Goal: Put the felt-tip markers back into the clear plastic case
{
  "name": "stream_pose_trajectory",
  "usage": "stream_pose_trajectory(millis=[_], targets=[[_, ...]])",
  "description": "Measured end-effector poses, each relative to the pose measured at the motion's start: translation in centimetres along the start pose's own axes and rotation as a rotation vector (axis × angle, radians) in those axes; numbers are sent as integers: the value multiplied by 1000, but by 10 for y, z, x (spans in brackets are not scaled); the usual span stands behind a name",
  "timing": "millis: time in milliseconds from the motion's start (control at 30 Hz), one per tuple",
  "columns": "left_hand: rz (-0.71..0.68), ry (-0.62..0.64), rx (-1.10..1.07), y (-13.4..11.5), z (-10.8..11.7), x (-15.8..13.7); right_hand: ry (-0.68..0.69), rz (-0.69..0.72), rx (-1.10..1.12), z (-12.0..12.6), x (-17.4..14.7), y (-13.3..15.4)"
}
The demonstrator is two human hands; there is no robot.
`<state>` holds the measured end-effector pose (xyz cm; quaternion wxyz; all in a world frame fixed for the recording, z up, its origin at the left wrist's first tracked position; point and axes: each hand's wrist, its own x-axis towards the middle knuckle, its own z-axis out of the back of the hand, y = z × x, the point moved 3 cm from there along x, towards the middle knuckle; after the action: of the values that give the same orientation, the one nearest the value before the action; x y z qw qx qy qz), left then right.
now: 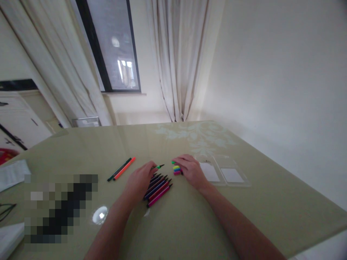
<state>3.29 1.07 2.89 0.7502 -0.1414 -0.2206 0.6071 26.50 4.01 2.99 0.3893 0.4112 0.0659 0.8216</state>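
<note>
My left hand (139, 180) is closed around a green felt-tip pen (159, 167), its dark tip bare and pointing right. Below that hand, a row of several uncapped felt-tip pens (159, 192) in dark blue, purple, red and pink lies slanted on the table, partly covered by the hand. My right hand (192, 171) pinches a small green cap (173, 162) at its fingertips. Right under those fingers sit several loose caps (176, 170), yellow, blue and pink among them; the palm may hide others.
A dark green pen (119, 169) and an orange pen (125, 168) lie side by side to the left. Beyond my right hand rests an open clear plastic case (245, 177) with white inserts. A shiny round spot (100, 215) and a blurred-out patch (62, 209) are at left.
</note>
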Motion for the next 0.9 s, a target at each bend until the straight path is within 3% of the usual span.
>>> stream_pose_trajectory(millis=[67, 167, 333, 500, 633, 733, 900], targets=[[82, -89, 62, 13, 10, 1, -94, -92, -27, 10, 0, -15], [78, -184, 200, 25, 17, 2, -148, -190, -80, 14, -1, -30], [123, -179, 333, 39, 9, 2, -10, -156, -140, -12, -2, -22], [259, -149, 214, 52, 4, 0, 147, -132, -271, -31, -2, -17], [244, -102, 128, 54, 1, 4, 216, -106, -390, -32, -2, -18], [244, -163, 169, 59, 3, 4, 260, -107, -440, -32, -2, -18], [381, -308, 429, 71, 15, -6, 270, -120, -473, -32, -2, -15]])
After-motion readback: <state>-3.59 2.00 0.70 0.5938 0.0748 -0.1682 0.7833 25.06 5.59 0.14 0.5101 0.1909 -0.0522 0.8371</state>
